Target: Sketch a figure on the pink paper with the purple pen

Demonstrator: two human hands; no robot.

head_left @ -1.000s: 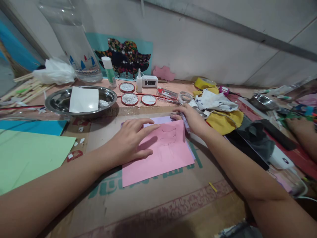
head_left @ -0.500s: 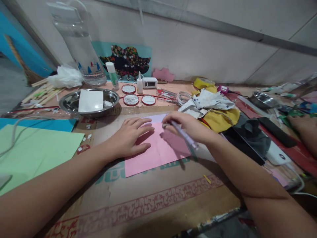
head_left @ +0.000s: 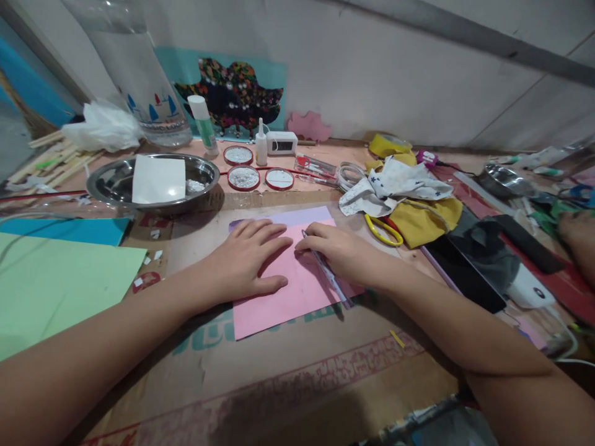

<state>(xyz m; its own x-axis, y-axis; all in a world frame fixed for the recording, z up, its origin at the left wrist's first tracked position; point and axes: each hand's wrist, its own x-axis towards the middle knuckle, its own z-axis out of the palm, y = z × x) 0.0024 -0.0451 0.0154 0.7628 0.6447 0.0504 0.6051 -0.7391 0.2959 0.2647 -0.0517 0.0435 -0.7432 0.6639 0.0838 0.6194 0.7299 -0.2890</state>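
The left hand [head_left: 244, 261] rests spread on the pink paper [head_left: 269, 313]; the right hand [head_left: 341, 253] grips a pen [head_left: 333, 280] over it.

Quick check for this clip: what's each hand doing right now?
Left hand: open, fingers spread, resting on the pink paper.
Right hand: closed around a pen, over the same paper.

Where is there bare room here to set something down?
The widest free patch is the cardboard below the pink paper, left of a yellow scrap. A smaller one lies between the metal bowl and the left hand. It is crowded around the red-rimmed dishes and white cloth.
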